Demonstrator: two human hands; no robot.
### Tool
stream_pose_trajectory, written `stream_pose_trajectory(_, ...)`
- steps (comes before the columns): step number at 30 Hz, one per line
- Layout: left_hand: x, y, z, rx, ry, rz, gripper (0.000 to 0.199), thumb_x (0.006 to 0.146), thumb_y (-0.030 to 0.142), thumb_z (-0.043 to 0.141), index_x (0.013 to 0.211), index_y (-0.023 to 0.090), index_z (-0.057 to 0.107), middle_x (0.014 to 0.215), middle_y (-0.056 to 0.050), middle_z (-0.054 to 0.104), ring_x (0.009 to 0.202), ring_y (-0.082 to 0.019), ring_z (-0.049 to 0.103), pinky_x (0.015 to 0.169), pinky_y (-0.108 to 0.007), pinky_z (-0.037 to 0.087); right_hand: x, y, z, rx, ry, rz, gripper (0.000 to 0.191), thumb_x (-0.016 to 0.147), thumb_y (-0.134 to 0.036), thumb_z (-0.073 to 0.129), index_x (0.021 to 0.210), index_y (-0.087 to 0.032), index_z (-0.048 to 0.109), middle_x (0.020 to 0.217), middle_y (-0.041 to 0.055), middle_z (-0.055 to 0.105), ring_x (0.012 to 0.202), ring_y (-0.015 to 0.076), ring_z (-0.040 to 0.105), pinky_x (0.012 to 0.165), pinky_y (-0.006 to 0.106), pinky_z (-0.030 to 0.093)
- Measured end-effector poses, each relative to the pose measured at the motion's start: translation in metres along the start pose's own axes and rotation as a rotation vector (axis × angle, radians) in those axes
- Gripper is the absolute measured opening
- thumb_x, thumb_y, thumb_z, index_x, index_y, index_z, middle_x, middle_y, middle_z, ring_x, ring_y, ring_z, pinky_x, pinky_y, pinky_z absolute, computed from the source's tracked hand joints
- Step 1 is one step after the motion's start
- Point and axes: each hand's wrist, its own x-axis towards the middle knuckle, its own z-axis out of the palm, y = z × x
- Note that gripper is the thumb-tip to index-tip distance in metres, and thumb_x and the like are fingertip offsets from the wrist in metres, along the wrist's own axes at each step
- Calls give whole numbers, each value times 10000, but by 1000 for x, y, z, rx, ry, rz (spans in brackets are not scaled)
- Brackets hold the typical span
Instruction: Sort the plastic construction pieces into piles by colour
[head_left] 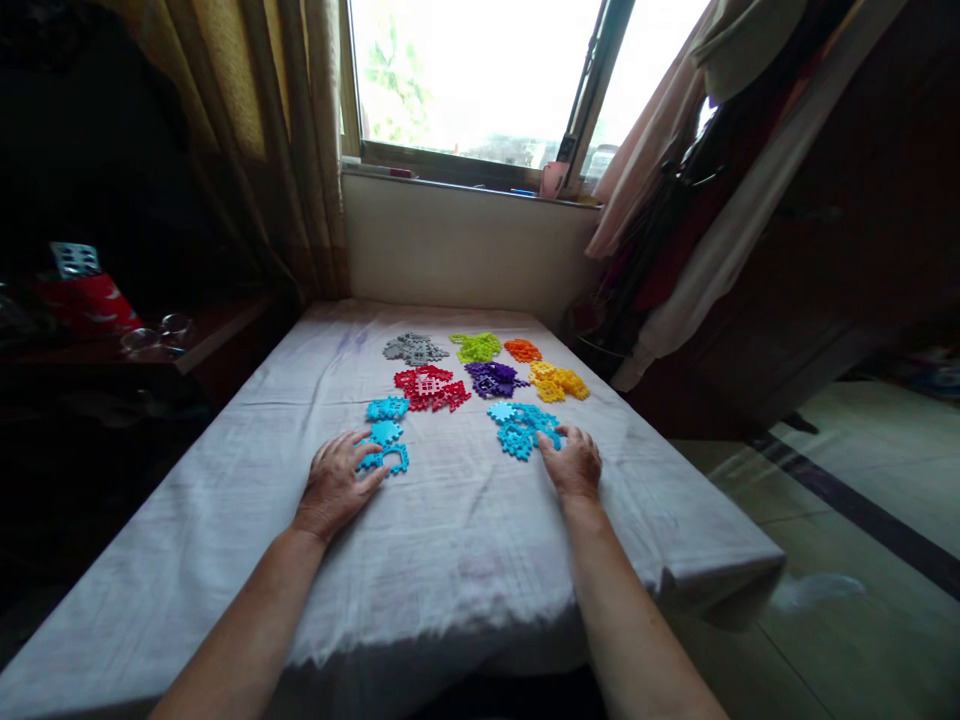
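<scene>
My left hand [341, 485] rests on the cloth with thumb and fingers apart. Its fingertips touch a short column of light blue toothed plastic building pieces [385, 433]; the nearest one is a hollow frame [395, 458]. At the right edge of a larger pile of light blue pieces [516, 432] is my right hand [574, 466]. Its fingers are curled, and a bit of a blue piece shows between thumb and forefinger. Behind the blue ones lie red pieces [429, 388], purple pieces [491, 379] and yellow pieces [557, 382].
Grey pieces [414, 349], lime green pieces [478, 347] and orange pieces [523, 350] form the far row. A white cloth [465, 540] covers the table, which meets the wall under a window. Clothes [690, 270] hang at right; a dark side table with a red container [90, 305] stands left.
</scene>
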Motion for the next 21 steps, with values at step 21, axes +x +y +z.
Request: stream_pose_trajectory(21, -3, 7, -1, -15, -143, 82, 215, 884, 391, 582, 992, 332, 759, 1332, -36, 658, 1332, -298, 507, 1131, -580, 347, -21, -28, 2, 99, -68, -280, 252, 880, -243, 523, 1030, -182, 715, 1119, 122, 692, 1056, 270, 596, 948, 395, 428)
